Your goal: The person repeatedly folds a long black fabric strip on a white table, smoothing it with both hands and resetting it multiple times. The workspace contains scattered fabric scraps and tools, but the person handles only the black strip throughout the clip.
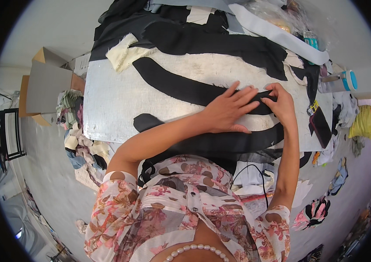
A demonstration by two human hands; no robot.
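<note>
A long curved strip of black fabric [174, 84] lies across the pale tabletop [107, 100]. My left hand [229, 110] rests flat on it toward its right part, fingers spread and palm down. At the strip's right end, my right hand [280, 101] pinches the fabric edge between thumb and fingers. Nearer to me, a second black fabric strip [220, 143] curves along the table's front, partly covered by my left forearm. Beyond the first strip lies a wider black fabric piece [211, 43].
A cream cloth scrap [125, 53] lies at the far left. A white band [277, 37] crosses the back right. A dark phone [320, 126] sits at the right edge, with a mug [340, 81] beyond it. A cardboard box [48, 87] and cloth scraps [74, 150] are left.
</note>
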